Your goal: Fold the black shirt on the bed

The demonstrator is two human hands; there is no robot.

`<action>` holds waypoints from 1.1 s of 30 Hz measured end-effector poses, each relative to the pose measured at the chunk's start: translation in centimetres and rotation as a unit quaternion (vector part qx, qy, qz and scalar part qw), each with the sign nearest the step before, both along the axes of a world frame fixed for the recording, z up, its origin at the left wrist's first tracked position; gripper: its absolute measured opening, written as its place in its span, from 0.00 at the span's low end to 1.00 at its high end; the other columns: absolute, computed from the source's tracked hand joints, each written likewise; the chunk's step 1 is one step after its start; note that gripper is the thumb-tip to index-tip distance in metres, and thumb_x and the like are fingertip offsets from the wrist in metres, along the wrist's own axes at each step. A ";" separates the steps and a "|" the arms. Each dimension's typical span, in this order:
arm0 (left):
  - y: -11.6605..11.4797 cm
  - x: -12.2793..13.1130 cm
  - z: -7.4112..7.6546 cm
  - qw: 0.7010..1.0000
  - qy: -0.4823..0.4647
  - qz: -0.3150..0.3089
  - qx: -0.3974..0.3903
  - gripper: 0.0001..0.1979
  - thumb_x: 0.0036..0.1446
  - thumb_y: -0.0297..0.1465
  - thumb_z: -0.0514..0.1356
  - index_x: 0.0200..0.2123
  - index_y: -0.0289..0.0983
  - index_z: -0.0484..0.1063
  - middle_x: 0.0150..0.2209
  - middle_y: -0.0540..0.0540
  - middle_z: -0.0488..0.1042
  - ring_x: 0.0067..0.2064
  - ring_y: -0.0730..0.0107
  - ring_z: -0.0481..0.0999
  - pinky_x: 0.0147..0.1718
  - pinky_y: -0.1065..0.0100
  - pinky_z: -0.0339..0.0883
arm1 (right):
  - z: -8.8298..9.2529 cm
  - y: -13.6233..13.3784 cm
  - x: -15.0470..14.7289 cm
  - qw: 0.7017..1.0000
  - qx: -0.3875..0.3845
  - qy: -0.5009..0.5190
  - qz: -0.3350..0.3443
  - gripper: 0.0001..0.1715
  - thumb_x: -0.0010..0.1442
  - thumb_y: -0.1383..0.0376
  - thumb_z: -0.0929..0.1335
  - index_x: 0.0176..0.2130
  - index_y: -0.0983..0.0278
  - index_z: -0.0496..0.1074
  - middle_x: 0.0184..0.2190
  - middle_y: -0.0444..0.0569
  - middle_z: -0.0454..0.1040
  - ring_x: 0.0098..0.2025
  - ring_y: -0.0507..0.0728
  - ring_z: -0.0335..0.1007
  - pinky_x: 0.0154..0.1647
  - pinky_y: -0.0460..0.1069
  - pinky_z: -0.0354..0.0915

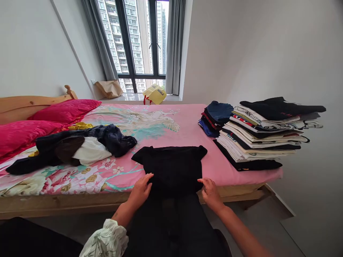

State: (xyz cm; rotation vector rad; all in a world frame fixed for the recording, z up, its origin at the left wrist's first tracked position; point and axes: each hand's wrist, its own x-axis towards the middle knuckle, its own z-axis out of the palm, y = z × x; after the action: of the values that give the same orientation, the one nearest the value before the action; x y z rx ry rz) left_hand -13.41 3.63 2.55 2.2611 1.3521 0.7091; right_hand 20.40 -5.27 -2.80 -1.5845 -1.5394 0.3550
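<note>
A black T-shirt (171, 167) lies spread on the near edge of the pink floral bed sheet (150, 134), its sleeves out to both sides and its lower part hanging over the bed's edge toward me. My left hand (140, 191) grips the shirt's left side with the fingers on the fabric. On the right side, my right hand (211, 194) pinches the shirt's edge. A patterned white sleeve (107, 241) covers my left forearm.
Folded shirts stand in a tall stack (259, 137) on the bed's right side, with a smaller dark and blue pile (215, 119) beside it. A heap of dark and white clothes (80, 150) and pink pillows (64, 110) lie to the left. The bed has a wooden frame (61, 201).
</note>
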 end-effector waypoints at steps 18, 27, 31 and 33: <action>-11.2 -2.4 -1.4 0.884 -0.362 0.263 -0.134 0.16 0.39 0.37 0.65 0.20 0.39 0.58 0.19 0.57 0.57 0.23 0.78 0.56 0.22 0.75 0.52 | 0.3 -6.5 -1.7 0.941 0.030 0.315 -0.124 0.14 0.48 0.56 0.69 0.28 0.62 0.62 0.24 0.42 0.65 0.26 0.51 0.62 0.29 0.45 0.61; -12.4 -1.2 -2.3 0.765 -0.501 0.333 -0.228 0.26 0.31 0.47 0.69 0.29 0.40 0.63 0.19 0.58 0.64 0.20 0.79 0.59 0.21 0.75 0.56 | -0.1 -10.8 -1.5 0.951 0.001 0.267 -0.155 0.15 0.52 0.58 0.66 0.39 0.62 0.68 0.36 0.48 0.73 0.41 0.58 0.69 0.44 0.50 0.65; -11.2 0.4 -2.5 0.780 -0.488 0.334 -0.204 0.27 0.29 0.46 0.70 0.31 0.39 0.66 0.24 0.55 0.70 0.27 0.73 0.68 0.26 0.74 0.62 | 2.5 -9.1 -2.2 0.921 0.026 0.326 -0.211 0.15 0.51 0.59 0.64 0.39 0.62 0.67 0.35 0.47 0.73 0.39 0.57 0.70 0.39 0.49 0.66; -10.9 1.2 -2.9 0.770 -0.482 0.328 -0.259 0.30 0.25 0.48 0.70 0.32 0.38 0.69 0.26 0.51 0.72 0.30 0.68 0.72 0.29 0.71 0.64 | 3.8 -8.1 -2.5 0.905 0.025 0.361 -0.225 0.16 0.50 0.59 0.65 0.40 0.62 0.67 0.36 0.47 0.73 0.39 0.57 0.70 0.39 0.49 0.67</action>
State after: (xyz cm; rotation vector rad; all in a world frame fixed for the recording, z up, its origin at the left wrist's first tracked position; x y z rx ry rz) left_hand -12.21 -7.27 -0.33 0.6954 1.4550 1.2681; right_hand 17.88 -13.37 0.99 -1.4741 -0.5938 0.5536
